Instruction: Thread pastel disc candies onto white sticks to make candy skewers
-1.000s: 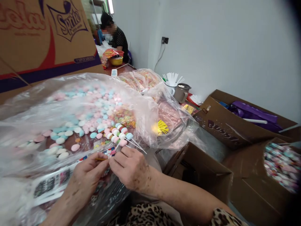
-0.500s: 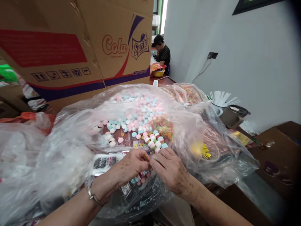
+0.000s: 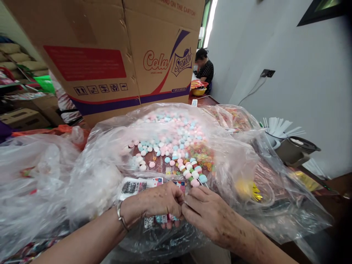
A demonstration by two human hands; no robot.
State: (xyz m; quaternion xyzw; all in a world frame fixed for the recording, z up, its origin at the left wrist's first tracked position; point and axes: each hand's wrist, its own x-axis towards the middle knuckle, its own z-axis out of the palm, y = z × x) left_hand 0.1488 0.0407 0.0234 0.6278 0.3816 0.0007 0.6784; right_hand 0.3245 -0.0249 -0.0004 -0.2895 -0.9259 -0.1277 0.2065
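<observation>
My left hand [image 3: 165,200], with a metal bangle at the wrist, is closed in a pinch low in the middle. Its fingertips meet those of my right hand [image 3: 207,211], also closed; whatever lies between them is hidden. Just beyond the fingers lie skewers of stacked pastel candies [image 3: 190,171], pink, white, blue and green. A printed packet [image 3: 134,186] rests behind my left hand. Below the fingers another printed packet [image 3: 154,220] shows partly, with pink candies by it. Farther back, loose pastel candies [image 3: 176,137] and small ring-shaped gummies [image 3: 202,154] lie among clear plastic.
A large cardboard box [image 3: 132,55] stands behind the candies. Clear plastic bags [image 3: 93,183] bunch up at the left. Yellow twist ties [image 3: 256,192] lie at the right, near a cup of white sticks [image 3: 279,128] and a lidded jug [image 3: 295,150]. A person [image 3: 205,68] sits at the far end.
The view has swung left, so everything sits farther right. My hands stay together at the fingertips; the brownish bit seen at the left fingers before is now hidden.
</observation>
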